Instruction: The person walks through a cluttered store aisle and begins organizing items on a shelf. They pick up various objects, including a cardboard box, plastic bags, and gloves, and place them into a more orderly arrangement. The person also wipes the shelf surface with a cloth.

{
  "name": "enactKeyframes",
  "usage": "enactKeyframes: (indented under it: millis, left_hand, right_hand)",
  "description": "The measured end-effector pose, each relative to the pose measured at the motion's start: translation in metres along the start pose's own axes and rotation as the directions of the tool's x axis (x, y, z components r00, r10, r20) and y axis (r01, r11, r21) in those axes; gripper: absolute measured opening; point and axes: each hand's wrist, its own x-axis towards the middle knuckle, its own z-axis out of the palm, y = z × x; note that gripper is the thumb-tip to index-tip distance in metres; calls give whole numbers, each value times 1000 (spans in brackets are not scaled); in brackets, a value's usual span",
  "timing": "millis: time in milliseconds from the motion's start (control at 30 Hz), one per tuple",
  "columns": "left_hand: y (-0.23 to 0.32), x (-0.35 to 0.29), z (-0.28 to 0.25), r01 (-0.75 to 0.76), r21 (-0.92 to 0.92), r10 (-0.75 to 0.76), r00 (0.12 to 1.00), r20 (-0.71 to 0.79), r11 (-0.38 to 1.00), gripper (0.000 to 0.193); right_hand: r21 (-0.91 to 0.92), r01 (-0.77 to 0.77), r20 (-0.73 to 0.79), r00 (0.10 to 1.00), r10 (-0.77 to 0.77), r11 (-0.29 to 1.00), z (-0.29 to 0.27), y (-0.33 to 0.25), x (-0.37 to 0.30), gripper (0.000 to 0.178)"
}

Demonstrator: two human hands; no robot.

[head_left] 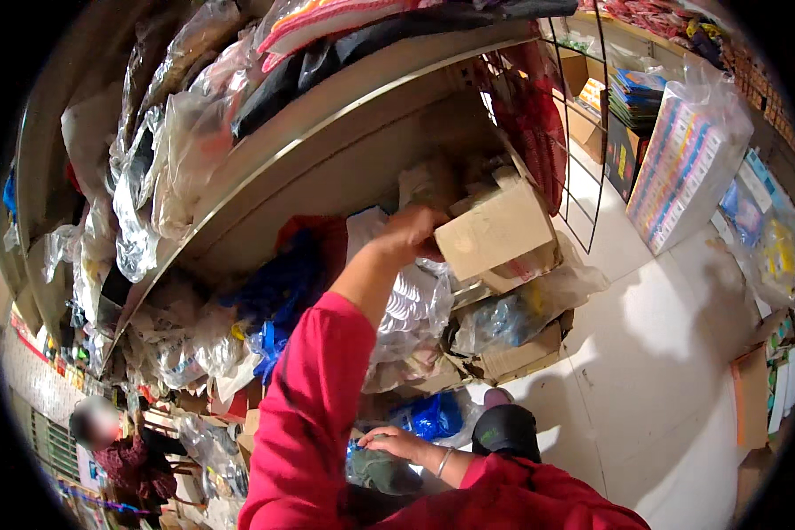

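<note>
Cardboard box (496, 234) touches curled left hand (415, 231).

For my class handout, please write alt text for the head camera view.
A person in a red top has their left hand at a cardboard box below a packed shelf; their right hand is lower, near some blue plastic.

Carton (496, 235) right of the left hand (414, 231)

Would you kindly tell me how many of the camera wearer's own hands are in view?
2: the left hand is at the left edge of the cardboard box; the right hand is lower, near a blue plastic bag.
</note>
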Motion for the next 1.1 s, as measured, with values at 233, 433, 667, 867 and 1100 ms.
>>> enactKeyframes:
  millis: [233, 433, 667, 867, 1100]
  left_hand:
    - [-10, -102, -34, -433, 121, 429, 902, 58, 893, 15]
    - [-24, -194, -48, -188, -35, 188, 982, 0, 981, 23]
    - [-82, -346, -73, -42, 2, 42, 988, -146, 999, 44]
    - [-170, -444, -99, -27, 36, 35, 968, -249, 999, 46]
    - [-245, -529, -82, 63, -63, -85, 885, -458, 996, 43]
  right_hand:
    - [-103, -57, 120, 990, 69, 993, 8, 10, -4, 23]
    - [-502, 324, 182, 946, -268, 802, -31, 34, -22, 23]
    - [475, 131, -349, 936, 50, 870, -41, 7, -84, 30]
    - [539, 161, -345, 938, 43, 827, -39, 10, -94, 50]
    - [631, 198, -400, 912, 95, 750, 15, -8, -81, 39]
